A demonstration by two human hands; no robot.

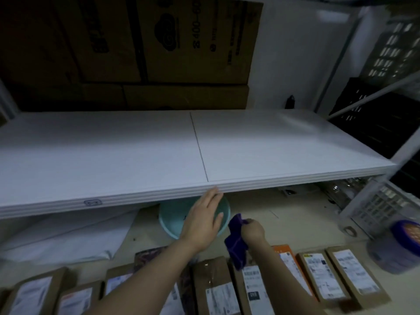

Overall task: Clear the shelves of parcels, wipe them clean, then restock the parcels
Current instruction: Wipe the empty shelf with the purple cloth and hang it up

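Touching shelf edge, left hand

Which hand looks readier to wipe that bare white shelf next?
Probably the right hand: it grips the purple cloth just below the shelf. The left hand is open, holding nothing, over the teal basin.

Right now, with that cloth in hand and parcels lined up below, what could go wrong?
The purple cloth, gripped in the right hand, hangs right above the parcels; if it is wet, drips might smudge their paper labels. The teal basin sits half under the shelf, close to the open left hand; a knock might tip it toward the parcels.
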